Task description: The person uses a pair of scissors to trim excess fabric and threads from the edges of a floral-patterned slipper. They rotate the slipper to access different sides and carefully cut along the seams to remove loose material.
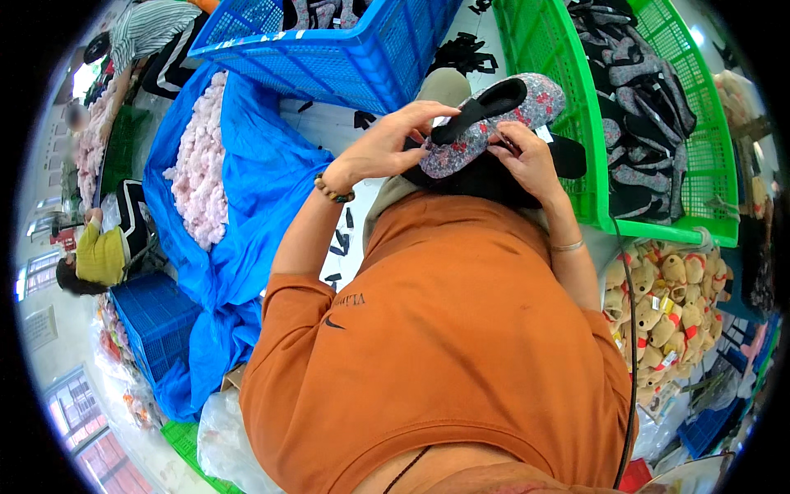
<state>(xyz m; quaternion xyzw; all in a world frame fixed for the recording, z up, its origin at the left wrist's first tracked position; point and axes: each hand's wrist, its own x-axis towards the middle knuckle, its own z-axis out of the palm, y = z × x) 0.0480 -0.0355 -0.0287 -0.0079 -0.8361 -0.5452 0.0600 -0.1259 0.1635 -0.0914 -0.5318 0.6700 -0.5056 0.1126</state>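
A grey fabric slipper (540, 97) with a red flower pattern and a dark lining is held over my lap, its toe pointing to the far right. My left hand (387, 140) grips its heel end, thumb below and fingers at the top edge. My right hand (529, 161) is closed on the slipper's near side, thumb and fingers pinching the fabric there. Beneath it, a black flat piece (568, 157) lies across my lap, partly covered by the slipper and my hands. A small white tag (544, 133) shows beside the right fingers.
A green crate (605, 177) full of similar slippers (646, 123) stands at right, above a heap of tan plush toys (666, 305). A blue crate (321, 70) stands ahead. Pink stuffing (200, 165) fills a blue sheet (255, 148) at left. Black strips (465, 56) litter the floor; another person (103, 251) sits far left.
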